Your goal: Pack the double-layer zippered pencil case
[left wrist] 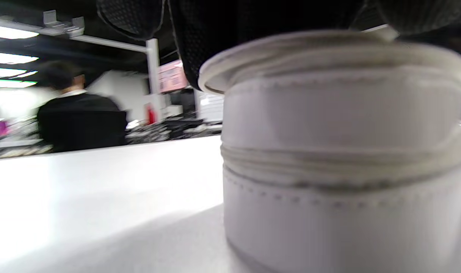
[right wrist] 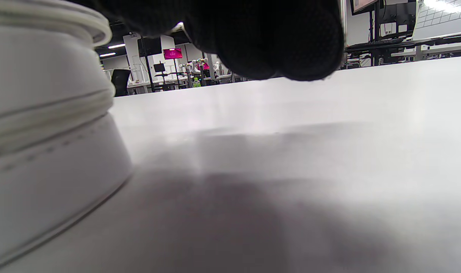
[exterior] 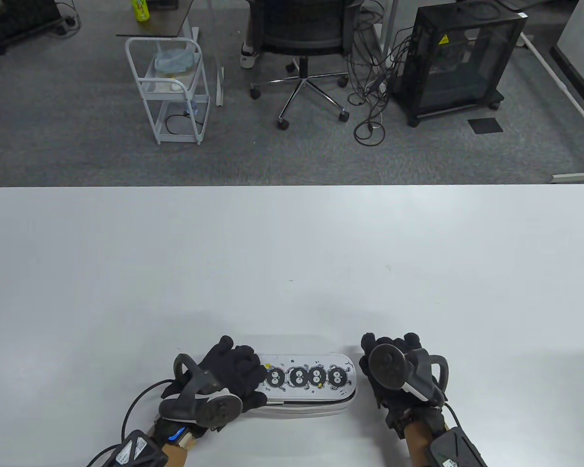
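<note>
I've got the pencil case [exterior: 311,384] lying flat on the white table [exterior: 292,272], close to the near edge, long side running left to right, cartoon faces up. My left hand [exterior: 233,377] rests on its left end, gloved fingers [exterior: 248,369] draped over the top; from the left wrist view the case [left wrist: 340,151] fills the frame, zip seams ringing its rounded end, glove pressed on the lid. My right hand [exterior: 394,369] sits just beside the right end; I cannot tell whether it touches or grips anything. In the right wrist view the case [right wrist: 44,125] is at left, fingers [right wrist: 272,41] curled above bare tabletop.
</note>
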Available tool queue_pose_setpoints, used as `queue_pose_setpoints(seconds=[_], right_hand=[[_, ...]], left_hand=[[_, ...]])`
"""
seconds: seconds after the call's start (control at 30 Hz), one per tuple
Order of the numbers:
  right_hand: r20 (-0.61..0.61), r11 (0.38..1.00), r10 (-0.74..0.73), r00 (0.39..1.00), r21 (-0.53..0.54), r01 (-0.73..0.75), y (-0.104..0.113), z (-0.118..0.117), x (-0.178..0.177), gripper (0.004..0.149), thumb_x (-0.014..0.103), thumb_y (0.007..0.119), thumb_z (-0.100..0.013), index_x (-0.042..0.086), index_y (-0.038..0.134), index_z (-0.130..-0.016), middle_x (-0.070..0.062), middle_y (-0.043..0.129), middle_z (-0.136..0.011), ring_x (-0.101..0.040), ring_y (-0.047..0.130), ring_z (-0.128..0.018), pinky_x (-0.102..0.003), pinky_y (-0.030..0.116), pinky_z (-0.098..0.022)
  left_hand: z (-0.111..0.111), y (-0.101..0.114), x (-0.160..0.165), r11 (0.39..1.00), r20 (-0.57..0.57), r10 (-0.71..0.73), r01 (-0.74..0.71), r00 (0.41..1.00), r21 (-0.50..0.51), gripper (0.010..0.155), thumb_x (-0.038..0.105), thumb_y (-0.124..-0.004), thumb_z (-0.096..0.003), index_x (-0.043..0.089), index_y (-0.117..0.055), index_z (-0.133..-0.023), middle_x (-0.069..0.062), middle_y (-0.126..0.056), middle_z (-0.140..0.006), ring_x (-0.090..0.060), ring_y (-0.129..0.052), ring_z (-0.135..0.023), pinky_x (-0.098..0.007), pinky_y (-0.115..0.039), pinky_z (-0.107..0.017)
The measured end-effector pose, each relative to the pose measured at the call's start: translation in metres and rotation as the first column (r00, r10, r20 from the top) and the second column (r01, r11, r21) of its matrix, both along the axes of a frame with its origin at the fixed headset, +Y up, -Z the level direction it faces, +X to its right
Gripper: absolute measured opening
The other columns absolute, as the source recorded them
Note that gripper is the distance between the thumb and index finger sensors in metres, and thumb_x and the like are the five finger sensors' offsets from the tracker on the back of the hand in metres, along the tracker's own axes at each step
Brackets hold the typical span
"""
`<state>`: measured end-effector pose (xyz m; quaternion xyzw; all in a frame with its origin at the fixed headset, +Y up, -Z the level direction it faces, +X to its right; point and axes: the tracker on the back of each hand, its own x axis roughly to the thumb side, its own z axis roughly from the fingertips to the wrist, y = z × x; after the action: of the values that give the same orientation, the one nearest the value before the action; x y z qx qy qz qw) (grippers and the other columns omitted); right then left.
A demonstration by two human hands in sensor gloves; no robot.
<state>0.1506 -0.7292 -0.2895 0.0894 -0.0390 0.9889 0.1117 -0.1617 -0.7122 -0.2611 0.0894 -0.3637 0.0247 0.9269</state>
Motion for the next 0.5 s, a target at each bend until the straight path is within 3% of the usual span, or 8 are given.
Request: queue_pose_setpoints(seconds=[0.07, 0.17, 0.27, 0.37, 0.4, 0.5], right_hand=[[-0.001, 1.000, 0.005, 1.000, -0.002, -0.005, -0.001, 0.000, 0.000, 0.057, 0.040, 0.075, -0.044, 0.015, 0.071, -0.096, -0.006, 0.087, -0.082, -0.030, 0.088, -0.070, -0.061, 0.046, -0.070], [-0.004, 1.000, 0.018, 1.000, -0.003, -0.018, -0.002, -0.001, -0.002, 0.058, 0.040, 0.076, -0.044, 0.016, 0.071, -0.096, -0.006, 0.087, -0.082, -0.030, 0.088, -0.070, -0.061, 0.046, -0.070], [-0.011, 1.000, 0.028, 1.000, -0.007, -0.029, -0.004, -0.001, -0.003, 0.058, 0.040, 0.077, -0.043, 0.017, 0.072, -0.096, -0.006, 0.087, -0.082, -0.030, 0.088, -0.070, -0.061, 0.046, -0.070], [-0.029, 0.999, 0.033, 0.999, -0.008, -0.033, -0.006, -0.001, -0.005, 0.058, 0.041, 0.078, -0.043, 0.019, 0.072, -0.096, -0.007, 0.087, -0.083, -0.031, 0.088, -0.070, -0.061, 0.046, -0.070], [-0.042, 0.999, 0.031, 0.999, -0.014, -0.032, -0.007, -0.001, -0.006, 0.060, 0.043, 0.078, -0.042, 0.019, 0.071, -0.096, -0.007, 0.087, -0.084, -0.031, 0.088, -0.071, -0.061, 0.046, -0.070], [-0.090, 0.999, 0.033, 0.995, -0.036, -0.037, -0.009, -0.001, -0.011, 0.059, 0.044, 0.073, -0.044, 0.020, 0.069, -0.098, -0.007, 0.086, -0.086, -0.031, 0.087, -0.073, -0.061, 0.046, -0.070]], left_hand=[[0.006, 0.001, 0.007, 0.996, 0.006, 0.024, -0.025, 1.000, 0.087, 0.064, 0.068, -0.062, -0.0417, 0.026, -0.073, -0.089, 0.000, -0.085, -0.090, -0.035, -0.082, -0.091, -0.059, -0.058, -0.071], [0.008, 0.000, 0.021, 0.996, -0.019, -0.024, 0.025, 1.000, 0.089, 0.088, 0.077, -0.059, -0.0374, 0.026, -0.035, -0.104, -0.006, -0.052, -0.111, -0.043, -0.053, -0.107, -0.063, -0.044, -0.076], [0.006, -0.012, 0.039, 0.997, -0.060, -0.047, 0.043, 0.997, -0.061, 0.101, 0.083, -0.057, -0.0329, 0.025, -0.014, -0.105, -0.010, -0.032, -0.117, -0.049, -0.037, -0.111, -0.067, -0.035, -0.077], [-0.002, -0.031, 0.047, 0.957, -0.086, -0.235, 0.215, 0.968, -0.193, 0.103, 0.084, -0.057, -0.0336, 0.028, -0.005, -0.103, -0.011, -0.015, -0.117, -0.049, -0.020, -0.111, -0.069, -0.024, -0.077], [-0.006, -0.036, 0.046, 0.936, -0.108, -0.312, 0.286, 0.944, -0.204, 0.104, 0.086, -0.054, -0.0334, 0.029, -0.001, -0.102, -0.011, -0.011, -0.116, -0.049, -0.017, -0.111, -0.070, -0.022, -0.076], [-0.012, -0.038, 0.044, 0.939, -0.114, -0.300, 0.272, 0.947, -0.212, 0.104, 0.086, -0.056, -0.0323, 0.029, -0.004, -0.102, -0.010, -0.019, -0.117, -0.048, -0.026, -0.112, -0.070, -0.026, -0.077]])
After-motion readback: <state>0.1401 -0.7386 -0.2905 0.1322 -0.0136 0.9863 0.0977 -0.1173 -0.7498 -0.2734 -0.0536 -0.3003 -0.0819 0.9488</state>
